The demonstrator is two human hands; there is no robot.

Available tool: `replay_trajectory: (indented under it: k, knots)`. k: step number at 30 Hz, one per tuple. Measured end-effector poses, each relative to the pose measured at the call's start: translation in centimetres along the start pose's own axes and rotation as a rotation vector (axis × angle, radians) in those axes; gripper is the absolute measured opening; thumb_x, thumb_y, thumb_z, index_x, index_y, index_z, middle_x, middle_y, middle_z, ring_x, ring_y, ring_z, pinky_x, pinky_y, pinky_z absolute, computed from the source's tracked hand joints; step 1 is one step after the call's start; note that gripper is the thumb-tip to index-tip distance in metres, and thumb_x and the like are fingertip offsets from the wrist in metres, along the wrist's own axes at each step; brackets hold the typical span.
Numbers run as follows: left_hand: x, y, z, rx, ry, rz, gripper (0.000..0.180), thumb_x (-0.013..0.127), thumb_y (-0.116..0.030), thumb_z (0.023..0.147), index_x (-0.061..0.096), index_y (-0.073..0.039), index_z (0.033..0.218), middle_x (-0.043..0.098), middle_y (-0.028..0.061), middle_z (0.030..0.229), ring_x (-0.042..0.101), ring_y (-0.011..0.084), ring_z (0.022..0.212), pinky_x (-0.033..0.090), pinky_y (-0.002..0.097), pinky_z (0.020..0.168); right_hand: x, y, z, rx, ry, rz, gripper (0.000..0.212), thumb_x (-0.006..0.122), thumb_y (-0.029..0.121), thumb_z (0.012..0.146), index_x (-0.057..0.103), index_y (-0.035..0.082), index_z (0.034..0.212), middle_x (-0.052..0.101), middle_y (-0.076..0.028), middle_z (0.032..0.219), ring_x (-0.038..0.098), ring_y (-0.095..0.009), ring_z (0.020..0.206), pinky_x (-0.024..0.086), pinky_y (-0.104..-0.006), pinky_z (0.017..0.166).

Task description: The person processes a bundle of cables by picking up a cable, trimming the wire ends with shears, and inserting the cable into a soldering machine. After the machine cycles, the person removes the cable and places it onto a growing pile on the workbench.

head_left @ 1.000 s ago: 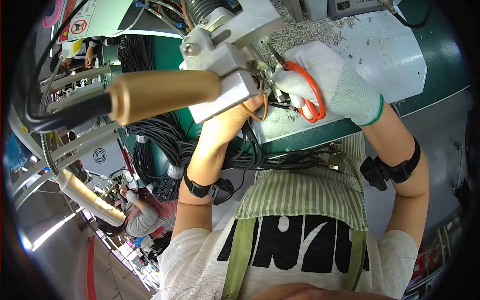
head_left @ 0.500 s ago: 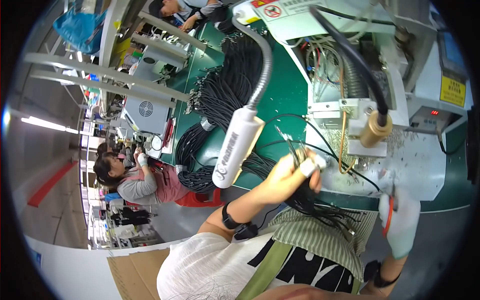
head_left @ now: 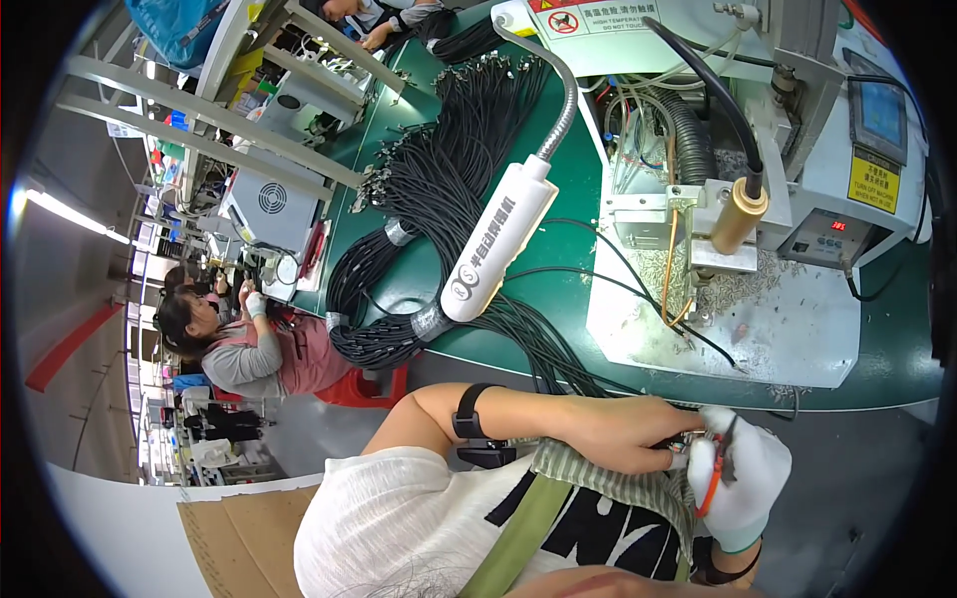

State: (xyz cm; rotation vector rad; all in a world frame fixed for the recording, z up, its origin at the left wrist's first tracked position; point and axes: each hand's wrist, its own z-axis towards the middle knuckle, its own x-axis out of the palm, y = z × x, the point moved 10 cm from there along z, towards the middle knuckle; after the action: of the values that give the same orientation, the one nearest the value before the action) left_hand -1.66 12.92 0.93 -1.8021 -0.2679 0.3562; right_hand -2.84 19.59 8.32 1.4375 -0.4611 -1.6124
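Observation:
My left hand (head_left: 633, 431) is low over my lap, its fingers closed on the metal-tipped ends of black cables (head_left: 686, 437). My right hand (head_left: 755, 476), in a white glove, is closed around red-handled pliers (head_left: 712, 488). The pliers' jaws are close to the cable ends, and the fingers of both hands nearly meet. Whether the jaws touch a cable I cannot tell. A bundle of black cables (head_left: 533, 339) runs from the green table down toward my left hand. Beneath my hands a striped cloth (head_left: 583, 470) covers my lap.
A white gooseneck lamp (head_left: 498, 239) hangs over the green table (head_left: 573, 199). Larger cable bundles (head_left: 439, 169) lie at the left. A machine with a brass-coloured cylinder (head_left: 740, 221) stands on a metal plate (head_left: 797, 334) strewn with scraps and two loose cables. A co-worker (head_left: 249, 349) sits at far left.
My left hand has come down from above the table's edge to my lap. My right hand has moved left with the pliers, up to the cable ends. The view has shifted slightly.

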Motion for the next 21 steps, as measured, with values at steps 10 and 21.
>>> replay_trajectory:
  k: [10,21]
  knots:
    - [-1.6,-1.3,-0.4,0.0,-0.217,-0.117,0.038,0.06,-0.012,0.081,0.041,0.003,0.11,0.055,0.0179,0.073,0.055,0.0289,0.061,0.041,0.0353,0.054,0.9,-3.4,-1.7,0.165,0.094,0.089,0.011,0.065,0.005,0.07,0.059,0.002,0.077,0.056,-0.008,0.054,0.055,-0.019,0.044,0.043,-0.0293,0.046]
    - [-2.3,-5.3,-2.3,0.39,-0.408,0.237,0.03,0.06,-0.002,0.077,0.045,-0.001,0.103,0.057,0.0144,0.077,0.059,0.0345,0.067,0.046,0.0387,0.057,2.4,-6.2,-3.5,0.587,0.051,0.626,0.008,0.057,0.004,0.075,0.052,-0.001,0.072,0.055,-0.007,0.054,0.055,-0.014,0.044,0.042,-0.0282,0.042]
